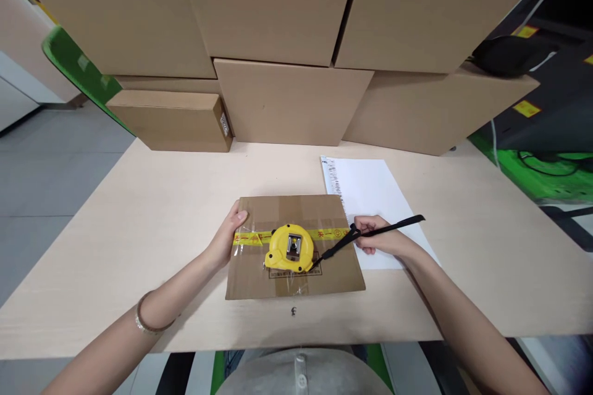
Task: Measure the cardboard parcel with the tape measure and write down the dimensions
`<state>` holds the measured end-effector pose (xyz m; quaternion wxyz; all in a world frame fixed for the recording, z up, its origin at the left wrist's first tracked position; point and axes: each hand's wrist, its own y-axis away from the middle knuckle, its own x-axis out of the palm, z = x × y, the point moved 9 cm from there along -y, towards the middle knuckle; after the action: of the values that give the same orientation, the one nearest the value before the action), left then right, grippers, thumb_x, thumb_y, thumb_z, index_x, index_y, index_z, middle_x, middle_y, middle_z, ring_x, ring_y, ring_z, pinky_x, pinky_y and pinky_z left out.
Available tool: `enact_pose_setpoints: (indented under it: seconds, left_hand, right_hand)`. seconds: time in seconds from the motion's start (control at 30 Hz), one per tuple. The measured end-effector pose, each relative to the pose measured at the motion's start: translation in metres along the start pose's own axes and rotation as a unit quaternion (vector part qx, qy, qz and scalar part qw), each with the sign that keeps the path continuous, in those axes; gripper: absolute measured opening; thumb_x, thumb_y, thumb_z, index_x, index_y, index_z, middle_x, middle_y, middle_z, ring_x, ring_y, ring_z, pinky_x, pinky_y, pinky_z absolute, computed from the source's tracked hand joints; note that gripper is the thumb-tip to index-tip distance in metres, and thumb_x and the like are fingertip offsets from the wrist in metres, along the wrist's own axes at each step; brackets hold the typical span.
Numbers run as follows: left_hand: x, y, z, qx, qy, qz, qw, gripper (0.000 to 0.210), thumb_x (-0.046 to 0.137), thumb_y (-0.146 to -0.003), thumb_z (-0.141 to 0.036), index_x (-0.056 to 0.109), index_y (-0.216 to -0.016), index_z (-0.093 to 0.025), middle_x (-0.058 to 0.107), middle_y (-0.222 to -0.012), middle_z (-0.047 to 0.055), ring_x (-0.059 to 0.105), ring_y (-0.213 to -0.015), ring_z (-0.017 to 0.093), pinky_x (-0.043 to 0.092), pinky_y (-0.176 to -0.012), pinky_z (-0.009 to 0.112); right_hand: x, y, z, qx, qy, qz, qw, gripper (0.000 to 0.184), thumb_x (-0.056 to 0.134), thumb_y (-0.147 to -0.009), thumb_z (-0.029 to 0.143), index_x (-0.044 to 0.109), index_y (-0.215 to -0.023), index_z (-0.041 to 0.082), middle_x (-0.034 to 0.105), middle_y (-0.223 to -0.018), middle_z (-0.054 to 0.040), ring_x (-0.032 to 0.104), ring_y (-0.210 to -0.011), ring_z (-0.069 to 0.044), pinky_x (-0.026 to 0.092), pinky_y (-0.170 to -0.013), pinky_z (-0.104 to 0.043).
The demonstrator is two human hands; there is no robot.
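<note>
A flat cardboard box (259, 281) with a band of yellow printed tape lies on the table in front of me. On top of it rests a yellow tape measure (291, 248), its metal clip facing up. My left hand (228, 233) grips the box's left edge, thumb on the upper face and the other fingers mostly hidden. From the tape measure a black strap (336, 247) runs right to my right hand (373, 236). That hand is closed beside the box's right edge, above a white spiral notebook (370, 182), with the strap at its fingertips and its loose end across the wrist.
Large cardboard boxes (291, 102) form a wall along the table's back. A smaller brown carton (180, 120) stands at the back left. Dark equipment with yellow labels (527, 108) is at the right. The table's front edge (278, 345) runs close to my body.
</note>
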<state>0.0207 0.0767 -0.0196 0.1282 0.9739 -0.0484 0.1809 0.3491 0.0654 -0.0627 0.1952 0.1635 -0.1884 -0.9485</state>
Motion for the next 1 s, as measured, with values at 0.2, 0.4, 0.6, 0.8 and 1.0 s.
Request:
enact_pose_setpoints:
  seconds: [0.2, 0.4, 0.6, 0.8, 1.0]
  left_hand:
    - [-0.006, -0.002, 0.007, -0.014, -0.002, -0.007, 1.0, 0.064, 0.085, -0.07, -0.06, 0.068, -0.119, -0.021, 0.075, -0.129, 0.01, 0.066, -0.128, 0.038, 0.055, -0.102, 0.043]
    - [-0.006, -0.003, 0.008, -0.014, 0.003, -0.002, 1.0, 0.063, 0.085, -0.07, -0.059, 0.067, -0.117, -0.021, 0.074, -0.132, 0.01, 0.064, -0.13, 0.038, 0.053, -0.102, 0.041]
    - [-0.006, -0.001, 0.006, -0.004, -0.007, -0.009, 1.0, 0.062, 0.081, -0.077, -0.058, 0.066, -0.124, -0.021, 0.071, -0.137, 0.01, 0.059, -0.136, 0.036, 0.047, -0.11, 0.039]
    - [-0.013, 0.001, -0.011, 0.067, -0.073, -0.025, 0.995, 0.066, 0.077, -0.084, -0.056, 0.057, -0.144, -0.034, 0.063, -0.148, 0.007, 0.055, -0.14, 0.032, 0.046, -0.113, 0.041]
    - [-0.007, -0.001, -0.022, 0.12, -0.137, 0.038, 0.983, 0.023, 0.072, -0.09, -0.048, 0.079, -0.098, -0.027, 0.064, -0.148, 0.006, 0.039, -0.153, 0.034, 0.027, -0.127, 0.046]
  right_hand:
    - [0.001, 0.0, 0.003, 0.008, 0.005, -0.008, 1.0, 0.018, 0.065, -0.06, 0.025, 0.047, -0.063, 0.024, 0.055, -0.046, 0.0071, 0.049, -0.04, -0.009, 0.04, -0.041, -0.022]
    - [-0.002, 0.002, 0.007, 0.022, 0.039, -0.029, 0.999, 0.02, 0.065, -0.058, 0.03, 0.046, -0.062, 0.025, 0.051, -0.046, 0.0077, 0.048, -0.039, -0.01, 0.038, -0.04, -0.023]
    - [-0.011, 0.007, 0.006, 0.045, 0.119, -0.085, 0.988, 0.037, 0.059, -0.077, 0.057, 0.043, -0.063, 0.027, 0.056, -0.047, 0.0021, 0.052, -0.041, -0.015, 0.042, -0.047, -0.029]
    - [-0.026, 0.016, 0.018, 0.096, 0.291, -0.195, 0.932, 0.054, 0.055, -0.094, 0.055, 0.044, -0.049, 0.026, 0.055, -0.044, -0.0048, 0.054, -0.046, -0.021, 0.034, -0.056, -0.034]
    - [-0.042, 0.043, 0.067, 0.087, 0.381, -0.329, 0.86, 0.048, 0.045, -0.102, 0.055, 0.052, -0.065, 0.025, 0.066, -0.067, -0.0129, 0.065, -0.071, -0.032, 0.034, -0.064, -0.038]
